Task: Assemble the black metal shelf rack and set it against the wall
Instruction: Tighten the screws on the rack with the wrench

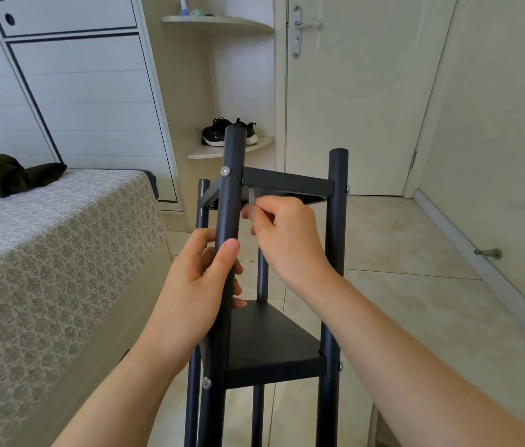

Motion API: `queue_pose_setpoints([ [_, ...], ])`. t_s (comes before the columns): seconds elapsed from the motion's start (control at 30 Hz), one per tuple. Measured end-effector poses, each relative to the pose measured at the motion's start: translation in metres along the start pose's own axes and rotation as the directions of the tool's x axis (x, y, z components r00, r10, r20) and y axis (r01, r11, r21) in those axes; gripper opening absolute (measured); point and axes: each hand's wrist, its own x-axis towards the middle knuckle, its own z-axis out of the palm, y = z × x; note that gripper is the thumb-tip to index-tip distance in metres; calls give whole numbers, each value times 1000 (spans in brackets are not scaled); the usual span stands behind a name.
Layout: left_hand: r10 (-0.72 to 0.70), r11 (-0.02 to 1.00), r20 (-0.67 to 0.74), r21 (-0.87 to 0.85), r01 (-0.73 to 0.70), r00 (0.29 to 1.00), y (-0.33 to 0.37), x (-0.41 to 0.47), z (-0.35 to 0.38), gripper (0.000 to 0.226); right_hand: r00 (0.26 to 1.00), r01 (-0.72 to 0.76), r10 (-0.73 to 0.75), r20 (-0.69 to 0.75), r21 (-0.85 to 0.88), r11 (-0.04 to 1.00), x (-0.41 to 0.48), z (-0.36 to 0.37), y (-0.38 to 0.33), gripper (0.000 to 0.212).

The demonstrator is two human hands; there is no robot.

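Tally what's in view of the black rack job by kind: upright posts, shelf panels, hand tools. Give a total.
Black round metal upright posts: 4
Black flat metal shelf panels: 2
Small silver hand tool: 1
Total: 7

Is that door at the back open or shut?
Shut: the door sits flush in its frame, and its handle is level.
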Motion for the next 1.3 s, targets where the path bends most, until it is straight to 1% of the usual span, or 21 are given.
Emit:
queue_pose_setpoints([
  [0.03,8,1000,-9,14,-8,1000,0,0,0,33,1000,8,-8,1,-6,1000,0,1,0,24],
  [0.13,19,1000,-30,11,-19,999,-1,3,-2,9,1000,21,-21,-12,-10,1000,1,4,1,28],
  [0.17,17,1000,-28,7,-16,999,-1,3,-3,6,1000,22,-22,-22,-6,1000,2,4,2,29],
  [0.33,21,1000,-16,15,-20,1000,0,2,-3,7,999,29,-28,-25,37,999,5,8,7,30],
  [0.43,8,1000,-4,20,-7,1000,1,1,-4,6,998,41,-37,-52,63,997,8,11,9,29],
  [0.53,4,999,14,34,-5,1000,3,0,-5,7,996,38,-30,-81,88,995,11,16,11,27],
  [0.63,35,997,23,67,-37,999,4,1,-8,8,993,62,-51,-109,100,993,11,21,13,25],
  [0.73,58,996,19,73,-59,998,5,2,-7,7,989,76,-64,-133,88,993,12,20,15,28],
  [0.8,63,995,13,73,-64,998,5,2,-6,17,988,84,-73,-137,83,993,11,19,16,30],
  [0.87,65,994,16,82,-66,998,6,2,-6,29,992,66,-56,-112,87,994,10,18,16,28],
  [0.9,67,994,17,90,-68,998,6,3,-6,30,995,50,-42,-91,95,994,9,17,16,27],
  [1.0,69,991,11,116,-70,998,5,4,-7,14,1000,-19,19,-4,103,994,5,9,14,27],
  [1.07,68,990,6,125,-68,998,4,4,-8,12,997,-67,63,42,93,993,3,4,13,26],
  [1.1,63,990,4,125,-63,998,4,3,-8,15,996,-81,76,52,89,993,2,1,12,27],
  [1.2,53,990,1,128,-53,999,6,3,-9,33,994,-94,90,59,78,992,-2,-9,8,29],
  [1.3,44,994,6,96,-44,999,6,4,-8,35,993,-107,102,58,92,990,-3,-19,5,27],
])
